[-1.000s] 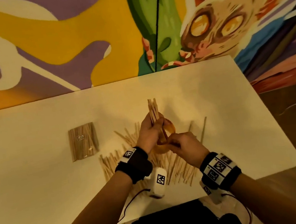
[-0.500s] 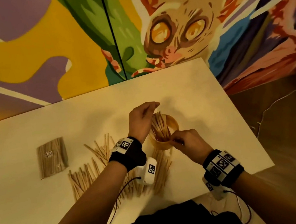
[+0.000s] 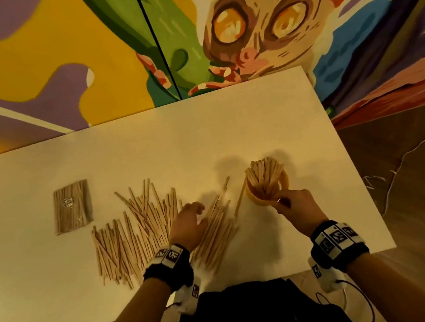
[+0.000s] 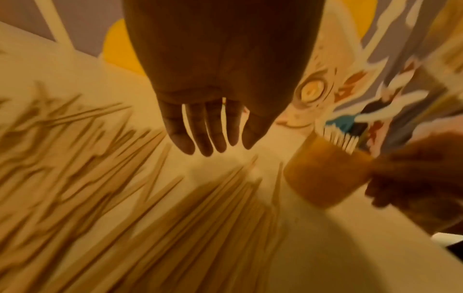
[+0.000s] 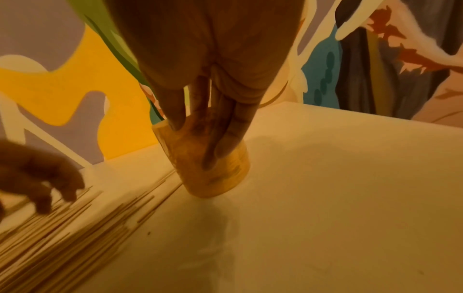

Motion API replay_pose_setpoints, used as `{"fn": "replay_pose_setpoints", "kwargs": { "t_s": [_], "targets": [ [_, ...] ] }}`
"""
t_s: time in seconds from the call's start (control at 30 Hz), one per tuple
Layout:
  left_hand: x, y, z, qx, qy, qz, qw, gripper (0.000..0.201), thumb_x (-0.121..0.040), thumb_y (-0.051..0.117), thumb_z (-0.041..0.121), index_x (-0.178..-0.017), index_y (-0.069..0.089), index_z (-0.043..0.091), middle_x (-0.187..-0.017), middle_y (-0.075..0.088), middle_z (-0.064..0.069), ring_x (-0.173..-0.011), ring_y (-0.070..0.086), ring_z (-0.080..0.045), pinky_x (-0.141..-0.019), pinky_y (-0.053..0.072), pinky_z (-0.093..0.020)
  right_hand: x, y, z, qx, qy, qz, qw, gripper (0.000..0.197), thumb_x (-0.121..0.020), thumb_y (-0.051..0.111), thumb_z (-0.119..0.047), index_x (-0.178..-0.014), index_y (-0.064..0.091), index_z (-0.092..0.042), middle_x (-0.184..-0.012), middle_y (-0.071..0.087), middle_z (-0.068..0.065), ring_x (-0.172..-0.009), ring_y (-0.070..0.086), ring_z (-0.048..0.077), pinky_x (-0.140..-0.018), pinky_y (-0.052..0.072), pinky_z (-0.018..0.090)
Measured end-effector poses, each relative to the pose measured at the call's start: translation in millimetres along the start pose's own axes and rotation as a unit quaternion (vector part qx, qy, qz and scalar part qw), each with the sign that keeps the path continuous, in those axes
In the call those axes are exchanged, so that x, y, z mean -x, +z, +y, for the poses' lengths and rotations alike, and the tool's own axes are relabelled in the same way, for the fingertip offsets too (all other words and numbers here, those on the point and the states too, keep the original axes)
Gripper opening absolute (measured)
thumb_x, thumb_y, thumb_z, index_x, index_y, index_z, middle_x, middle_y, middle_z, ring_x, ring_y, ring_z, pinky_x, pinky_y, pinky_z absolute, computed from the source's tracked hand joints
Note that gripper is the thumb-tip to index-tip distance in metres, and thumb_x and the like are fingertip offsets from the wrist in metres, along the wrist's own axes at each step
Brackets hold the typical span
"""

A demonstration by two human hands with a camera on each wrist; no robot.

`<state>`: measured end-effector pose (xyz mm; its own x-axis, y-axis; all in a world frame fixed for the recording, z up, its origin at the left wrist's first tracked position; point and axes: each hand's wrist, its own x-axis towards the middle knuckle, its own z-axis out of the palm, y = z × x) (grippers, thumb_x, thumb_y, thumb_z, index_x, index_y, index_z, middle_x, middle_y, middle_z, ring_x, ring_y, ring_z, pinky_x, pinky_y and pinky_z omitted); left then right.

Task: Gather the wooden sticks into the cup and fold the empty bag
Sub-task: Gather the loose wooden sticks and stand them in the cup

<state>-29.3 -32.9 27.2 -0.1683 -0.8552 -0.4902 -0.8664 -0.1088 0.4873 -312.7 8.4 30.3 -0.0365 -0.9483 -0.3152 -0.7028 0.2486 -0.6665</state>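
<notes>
Right hand (image 3: pixel 298 207) grips the amber translucent cup (image 3: pixel 283 183) from the near side, fingers (image 5: pixel 220 126) wrapped down its wall, thumb side hidden; cup stands upright on the white table (image 3: pixel 267 113), toward the right end and roughly midway between the far and near edges. Cup holds a fanned bundle of wooden sticks (image 3: pixel 264 177), tips standing well above the rim and leaning mostly toward the far-left. Left hand (image 3: pixel 188 224) holds nothing, fingers (image 4: pixel 198 128) straight to loosely bent and slightly spread, hovering just over the loose sticks on the table (image 3: pixel 138 228); fingertip contact with them can't be confirmed, wrist views are motion-blurred. Loose sticks lie in a wide scatter left of the cup, running down to the near edge: a tighter aligned batch (image 3: pixel 217 232) just right of the left hand, its far tips ending right beside the cup base, plus a messier spread further left. Clear plastic bag (image 3: pixel 72 206) lies flat at the left end of the scatter, apart from both hands, unfolded and packed with sticks. Painted mural wall (image 3: pixel 241 31) behind the table's far edge
</notes>
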Motion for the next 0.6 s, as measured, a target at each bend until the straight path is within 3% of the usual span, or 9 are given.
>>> {"fn": "replay_pose_setpoints", "kwargs": {
  "t_s": [0.07,0.17,0.23,0.3,0.4,0.47,0.6],
  "targets": [
    [15.0,10.0,-7.3,-0.060,-0.023,-0.012,0.998,0.039,-0.096,0.052,0.038,-0.130,0.050,0.018,-0.131,0.050,-0.003,-0.114,0.053,-0.022,-0.092,0.048,-0.036,2.3,3.1,1.6,0.001,-0.001,-0.001,1.000,0.015,-0.090,0.068,-0.027,-0.095,0.075,-0.015,-0.070,0.068,-0.003,-0.062,0.057,0.012,-0.065,0.042,0.023],
    [25.3,23.4,-6.0,-0.127,-0.028,-0.035,0.991,0.054,-0.094,0.053,0.044,-0.139,0.041,0.017,-0.141,0.037,-0.003,-0.132,0.037,-0.027,-0.103,0.041,-0.039,6.9,7.4,5.4,0.001,0.013,-0.027,1.000,0.022,-0.091,0.064,-0.036,-0.104,0.072,-0.021,-0.073,0.068,-0.006,-0.067,0.063,0.013,-0.073,0.053,0.032],
    [22.6,33.2,-6.3,-0.133,-0.056,-0.028,0.989,0.070,-0.085,0.060,0.055,-0.140,0.037,0.018,-0.141,0.035,-0.004,-0.131,0.037,-0.027,-0.101,0.044,-0.040,12.0,7.7,6.4,-0.003,0.015,-0.040,0.999,0.027,-0.092,0.059,-0.042,-0.116,0.065,-0.030,-0.076,0.070,-0.007,-0.070,0.066,0.016,-0.074,0.055,0.037],
    [15.8,43.8,-7.7,-0.153,-0.072,-0.021,0.985,0.082,-0.077,0.065,0.062,-0.140,0.032,0.019,-0.140,0.035,-0.005,-0.126,0.040,-0.026,-0.098,0.046,-0.041,16.5,3.7,5.1,-0.019,0.005,-0.043,0.999,0.028,-0.094,0.056,-0.039,-0.120,0.060,-0.031,-0.073,0.070,-0.006,-0.063,0.066,0.015,-0.072,0.055,0.036],
    [8.2,50.5,-5.6,-0.184,-0.073,-0.010,0.980,0.084,-0.077,0.066,0.061,-0.139,0.031,0.018,-0.138,0.036,-0.006,-0.123,0.042,-0.027,-0.095,0.047,-0.043,24.9,-3.7,-1.6,-0.045,-0.015,-0.061,0.997,0.015,-0.096,0.055,-0.030,-0.107,0.064,-0.025,-0.067,0.069,-0.005,-0.045,0.063,0.010,-0.062,0.055,0.029],
    [4.7,53.8,-7.1,-0.195,-0.066,-0.011,0.979,0.078,-0.081,0.063,0.059,-0.138,0.032,0.016,-0.136,0.039,-0.006,-0.122,0.043,-0.027,-0.094,0.048,-0.043,30.9,-2.3,-4.0,-0.046,-0.021,-0.098,0.994,0.010,-0.096,0.056,-0.024,-0.094,0.065,-0.021,-0.063,0.068,-0.002,-0.042,0.061,0.012,-0.055,0.054,0.025],
    [1.9,55.2,-9.9,-0.179,-0.072,-0.015,0.981,0.064,-0.088,0.058,0.048,-0.136,0.033,0.013,-0.132,0.046,-0.007,-0.118,0.049,-0.028,-0.088,0.051,-0.043,37.4,14.7,0.7,-0.049,0.012,-0.217,0.975,0.017,-0.095,0.056,-0.021,-0.086,0.066,-0.012,-0.062,0.069,0.008,-0.045,0.062,0.018,-0.055,0.056,0.032]
  ]
}}
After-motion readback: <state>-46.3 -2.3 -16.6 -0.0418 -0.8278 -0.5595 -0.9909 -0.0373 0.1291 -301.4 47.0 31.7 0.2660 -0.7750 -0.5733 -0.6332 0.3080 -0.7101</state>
